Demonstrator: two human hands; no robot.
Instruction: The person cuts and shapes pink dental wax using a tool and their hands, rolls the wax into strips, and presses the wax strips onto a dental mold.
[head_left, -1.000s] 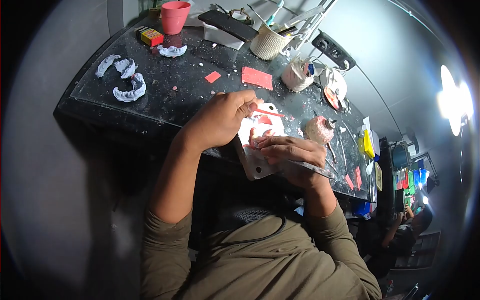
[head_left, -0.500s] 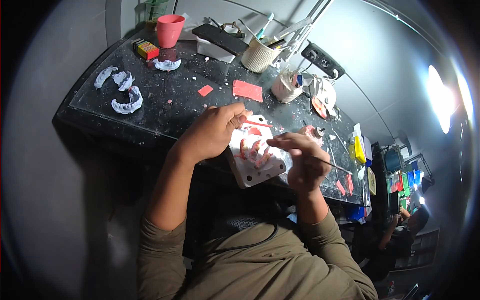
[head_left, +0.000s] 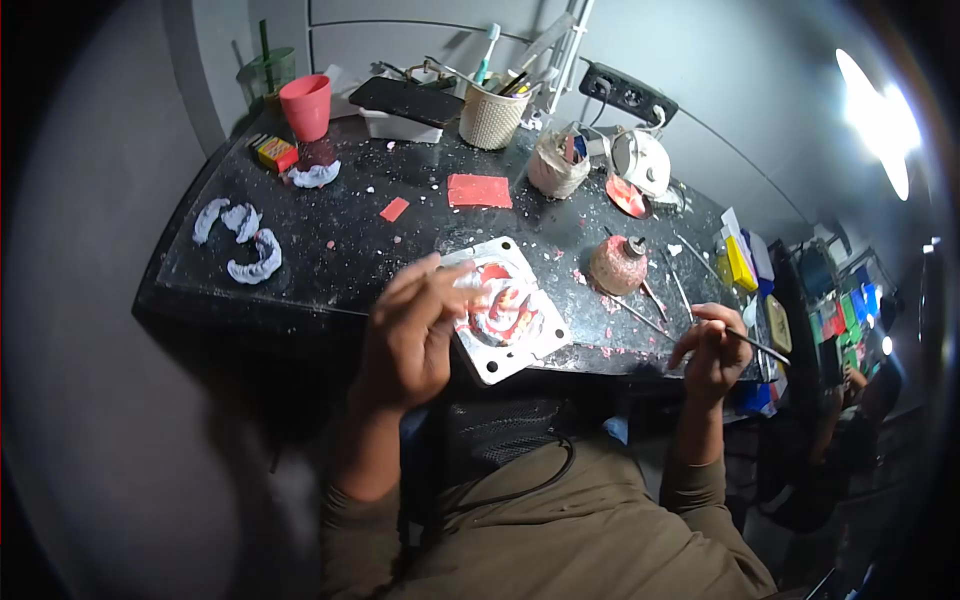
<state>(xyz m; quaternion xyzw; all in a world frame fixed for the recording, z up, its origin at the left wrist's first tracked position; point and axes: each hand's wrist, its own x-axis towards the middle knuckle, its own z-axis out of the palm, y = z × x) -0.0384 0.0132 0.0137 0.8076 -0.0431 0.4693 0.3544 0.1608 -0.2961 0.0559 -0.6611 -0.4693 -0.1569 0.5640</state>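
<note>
A white dental flask half [head_left: 540,337], with a plaster cast, teeth and red wax inside, lies at the front edge of the black bench. My left hand [head_left: 410,325] is at its left side, the slightly blurred fingers apart and reaching over the cast. I see nothing held in them. To the right, away from the flask, my right hand [head_left: 712,355] is closed around a thin wax carver [head_left: 762,346] that points to the lower right. A wax-spattered spirit lamp [head_left: 618,268] stands between my right hand and the flask.
Pink wax sheets [head_left: 480,191], white dental impressions [head_left: 255,258], a pink cup [head_left: 307,108], a matchbox [head_left: 273,153] and a pen holder [head_left: 490,118] are spread behind. Thin tools [head_left: 640,316] lie beside the lamp. Another person sits at the far right.
My right hand has moved right, away from the flask, with the carver. The flask now rests on the bench. My left hand's grip has loosened; the red wax strip is no longer visible in it.
</note>
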